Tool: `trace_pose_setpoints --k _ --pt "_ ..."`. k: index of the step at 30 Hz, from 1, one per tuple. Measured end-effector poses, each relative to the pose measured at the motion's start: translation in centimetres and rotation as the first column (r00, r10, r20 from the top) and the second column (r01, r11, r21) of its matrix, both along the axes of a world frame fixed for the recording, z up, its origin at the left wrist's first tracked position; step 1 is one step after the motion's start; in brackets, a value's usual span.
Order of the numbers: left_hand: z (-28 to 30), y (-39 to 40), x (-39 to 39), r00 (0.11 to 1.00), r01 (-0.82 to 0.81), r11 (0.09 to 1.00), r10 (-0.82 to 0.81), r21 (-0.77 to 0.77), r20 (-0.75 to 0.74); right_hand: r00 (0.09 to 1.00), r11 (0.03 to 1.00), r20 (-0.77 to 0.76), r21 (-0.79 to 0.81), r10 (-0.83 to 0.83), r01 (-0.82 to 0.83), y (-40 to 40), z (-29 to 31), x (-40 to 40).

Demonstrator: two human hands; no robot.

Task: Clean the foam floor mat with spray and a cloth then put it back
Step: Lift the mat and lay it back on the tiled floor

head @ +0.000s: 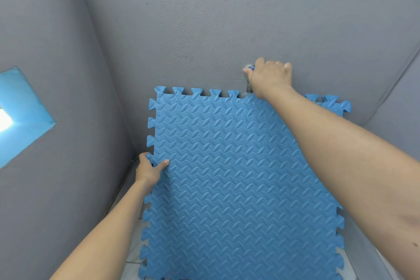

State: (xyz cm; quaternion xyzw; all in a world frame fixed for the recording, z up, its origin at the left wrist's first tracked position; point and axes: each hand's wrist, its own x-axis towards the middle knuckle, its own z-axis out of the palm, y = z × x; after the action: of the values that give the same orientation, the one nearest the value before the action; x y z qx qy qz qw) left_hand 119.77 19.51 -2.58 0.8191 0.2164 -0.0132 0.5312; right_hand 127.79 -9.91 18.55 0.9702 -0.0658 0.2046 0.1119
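We see the blue foam floor mat (238, 177) standing nearly upright, leaning toward the grey back wall (204, 29), its lower end reaching the pale tiled floor (134, 257) at the bottom of the view. Its top edge sits below the wall's midheight, with bare wall above it. The left edge is free, with a narrow strip of floor between it and the grey side wall (56, 166) in the corner. On the right, the upper corner lies close to another grey surface (397, 109) that slants in from that side, so there is less room there.

The mat is made of several interlocking tiles; faint seams cross it near the middle. The outer edges carry dovetail-shaped teeth all round. The face is embossed with a repeating leaf-like woven pattern, uniformly blue, and we see no obvious dirt.

Our left hand (148, 169) grips the mat's left edge about halfway up, thumb lying across the front face and the other fingers wrapped behind the teeth. Our right hand (270, 77) is at the wall just above the top edge, fingers curled round a small object (249, 88) of which only a blue tip and a metallic-looking end show; we cannot tell what it is.

A recessed opening (20, 116) with blue-lit sides is set in the left wall.
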Motion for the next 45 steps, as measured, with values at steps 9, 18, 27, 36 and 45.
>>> trace_pose_setpoints --k 9,18,27,36,45 --pt "-0.9 0.1 0.3 1.000 0.008 0.999 -0.009 0.032 0.028 0.906 0.931 0.359 0.193 0.226 -0.308 -2.2 -4.5 -3.2" --pt "-4.2 1.3 1.7 0.982 0.034 0.999 -0.026 -0.039 0.185 0.890 0.777 0.359 0.630 -0.280 -0.010 -1.3 -19.3 -0.7" --pt "-4.9 0.9 1.2 0.961 -0.034 0.996 0.056 -0.086 0.271 0.816 0.873 0.348 -0.015 0.462 -0.488 5.2 -26.0 -2.7" --pt "-5.1 0.0 1.2 0.959 -0.054 0.995 0.074 -0.081 0.273 0.931 0.899 0.361 0.424 -0.058 -0.109 3.3 -21.5 -1.6" --pt "-4.5 0.0 0.7 0.971 -0.091 0.995 0.095 -0.031 0.220 0.968 0.960 0.204 0.206 0.146 -0.188 -2.8 -32.3 -10.7"
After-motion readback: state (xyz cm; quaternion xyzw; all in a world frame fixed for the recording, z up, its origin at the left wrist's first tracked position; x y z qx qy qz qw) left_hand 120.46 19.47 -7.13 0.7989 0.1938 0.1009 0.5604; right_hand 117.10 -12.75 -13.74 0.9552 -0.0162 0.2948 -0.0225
